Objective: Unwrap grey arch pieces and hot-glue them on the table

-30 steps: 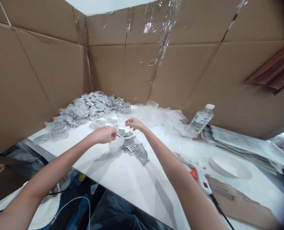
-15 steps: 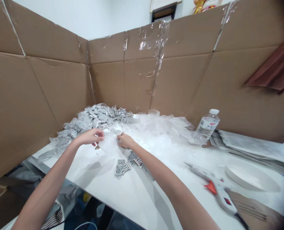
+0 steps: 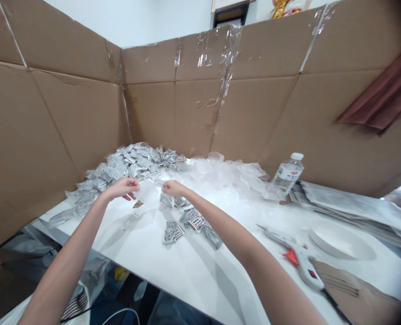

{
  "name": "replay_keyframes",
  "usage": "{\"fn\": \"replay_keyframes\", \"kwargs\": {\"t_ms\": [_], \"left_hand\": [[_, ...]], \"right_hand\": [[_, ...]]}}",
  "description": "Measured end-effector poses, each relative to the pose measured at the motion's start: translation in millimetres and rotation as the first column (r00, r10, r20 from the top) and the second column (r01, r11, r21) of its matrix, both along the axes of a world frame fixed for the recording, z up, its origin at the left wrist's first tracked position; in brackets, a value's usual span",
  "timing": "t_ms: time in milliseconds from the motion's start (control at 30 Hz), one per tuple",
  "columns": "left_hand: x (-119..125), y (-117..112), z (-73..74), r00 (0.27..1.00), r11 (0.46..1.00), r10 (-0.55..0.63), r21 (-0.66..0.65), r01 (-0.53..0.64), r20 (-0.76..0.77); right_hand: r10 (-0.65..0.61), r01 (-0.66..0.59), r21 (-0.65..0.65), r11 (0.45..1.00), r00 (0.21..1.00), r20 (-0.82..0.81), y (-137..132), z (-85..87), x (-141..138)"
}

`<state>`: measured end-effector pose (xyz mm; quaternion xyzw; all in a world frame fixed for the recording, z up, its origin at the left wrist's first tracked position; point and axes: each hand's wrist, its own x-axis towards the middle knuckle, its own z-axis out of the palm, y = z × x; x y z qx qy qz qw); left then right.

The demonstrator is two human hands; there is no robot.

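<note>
Clear plastic bag (image 3: 148,195) is pinched between left hand (image 3: 121,188) and right hand (image 3: 172,188); bagged pile (image 3: 126,164) done, loose metal pieces (image 3: 190,223) remain.

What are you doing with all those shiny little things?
A person's left hand and right hand pinch a small clear plastic bag between them above the white table. Loose grey metal pieces lie below. A heap of bagged grey pieces sits behind, beside crumpled clear plastic.

Both forearms are bare, with no sleeves or gloves.
</note>
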<state>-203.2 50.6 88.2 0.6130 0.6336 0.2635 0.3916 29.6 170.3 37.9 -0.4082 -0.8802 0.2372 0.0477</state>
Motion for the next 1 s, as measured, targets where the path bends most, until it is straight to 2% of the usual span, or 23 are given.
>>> {"fn": "replay_keyframes", "kwargs": {"t_ms": [133,267,500,567,667,800,900,1000], "left_hand": [[-2.2,-0.4,-4.9,1.000,1.000,0.003,-0.015,-0.002,0.010],[-3.5,-1.2,-4.8,1.000,1.000,-0.004,-0.013,0.004,0.012],[2.4,1.4,0.6,1.000,1.000,-0.021,0.003,0.021,0.022],[5.9,2.5,1.6,0.999,1.000,-0.028,0.008,0.027,0.024],[10.7,3.2,1.6,0.999,1.000,-0.028,0.012,0.027,0.022],[14.1,2.3,-0.1,1.000,1.000,-0.027,0.008,0.026,0.015],[14.0,1.9,-0.4,1.000,1.000,-0.023,0.005,0.023,0.008],[11.6,2.5,2.2,1.000,1.000,-0.017,0.003,0.017,0.001]], "right_hand": [[0.025,-0.005,-0.185,0.983,0.994,0.106,-7.9,-3.1,-2.5],[0.024,0.020,-0.271,0.962,0.987,0.159,-11.3,1.9,1.9],[0.012,0.006,-0.281,0.960,0.998,0.064,-12.8,31.7,18.8],[0.013,0.001,-0.274,0.962,0.999,0.046,-17.2,34.7,24.7],[0.042,-0.028,-0.268,0.963,0.998,0.047,-27.0,29.9,33.2],[0.059,-0.040,-0.198,0.979,0.994,0.089,-33.7,12.1,40.3],[-0.012,0.017,-0.035,0.999,0.990,0.137,-30.8,-3.8,40.1],[-0.025,0.007,0.106,0.994,0.987,0.162,-25.6,-16.8,38.0]]}}
